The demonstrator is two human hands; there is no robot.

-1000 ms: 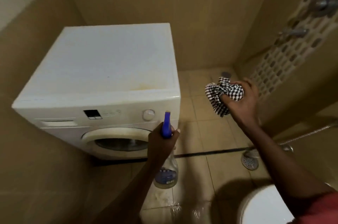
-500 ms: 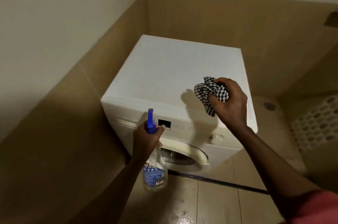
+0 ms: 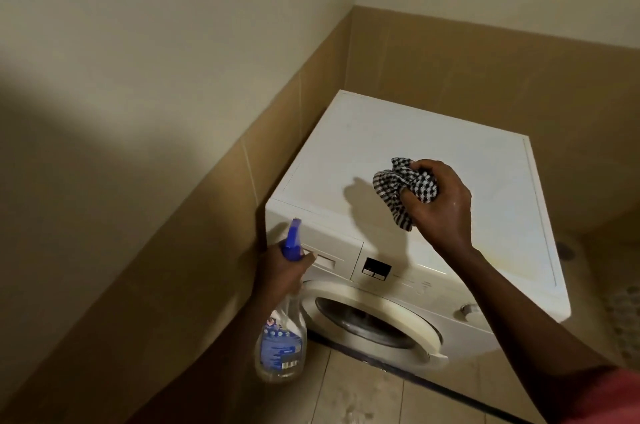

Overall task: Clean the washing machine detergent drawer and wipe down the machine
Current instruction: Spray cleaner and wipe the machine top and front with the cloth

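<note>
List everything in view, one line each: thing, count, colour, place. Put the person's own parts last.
washer: 1, white, in the tiled corner, front-loading
drawer: 1, white, top left of the washer's front, shut
display: 1, black, on the front panel right of the drawer
dial: 1, white, right end of the front panel
door: 1, white rim with dark glass, below the panel
spray bottle: 1, clear with a blue trigger, in the left hand
cloth: 1, black-and-white check, bunched in the right hand over the washer's top
left hand: 1, in front of the drawer
right hand: 1, above the top's front edge
</note>
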